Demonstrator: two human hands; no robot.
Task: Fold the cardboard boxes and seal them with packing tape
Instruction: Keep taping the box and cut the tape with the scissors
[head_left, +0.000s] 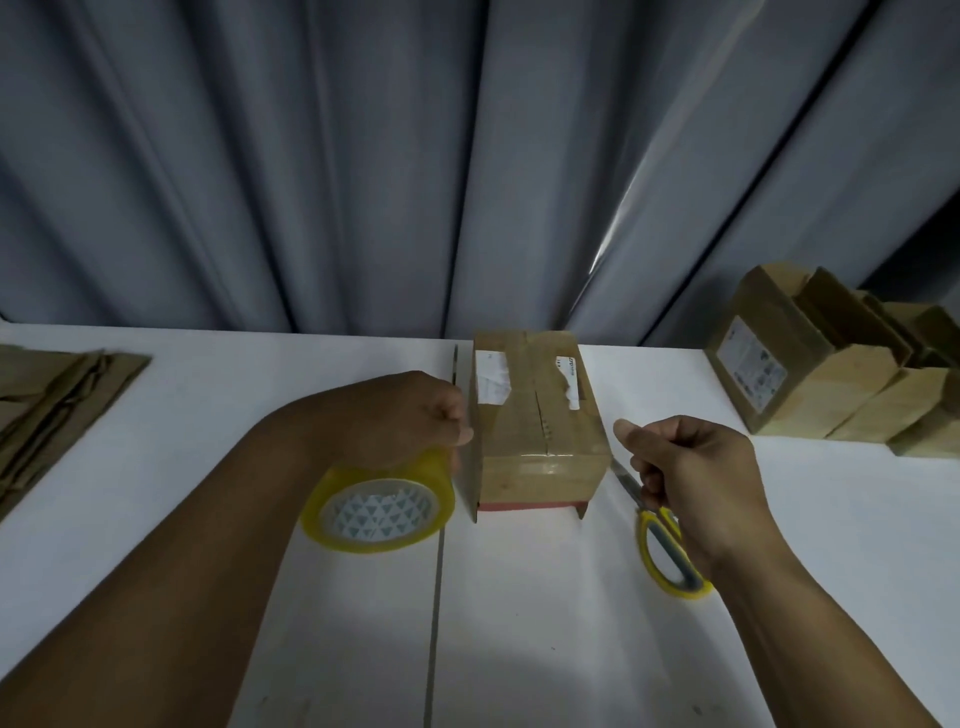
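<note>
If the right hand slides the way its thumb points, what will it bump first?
Most likely the right side of the cardboard box: the right hand, gripping the scissors, points its thumb at it across a small gap. Depth is hard to judge.

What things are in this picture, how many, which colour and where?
cardboard box: one, brown, table centre, between the hands
tape roll: one, yellow, left of the box
scissors: one pair, yellow and grey handles, right of the box
flat cardboard: a stack, brown, table's left edge
folded boxes: several, brown, table's right end
table: one, white, underneath
curtain: one, grey, behind the table
left hand: one, grips the tape roll
right hand: one, holds the scissors
</note>
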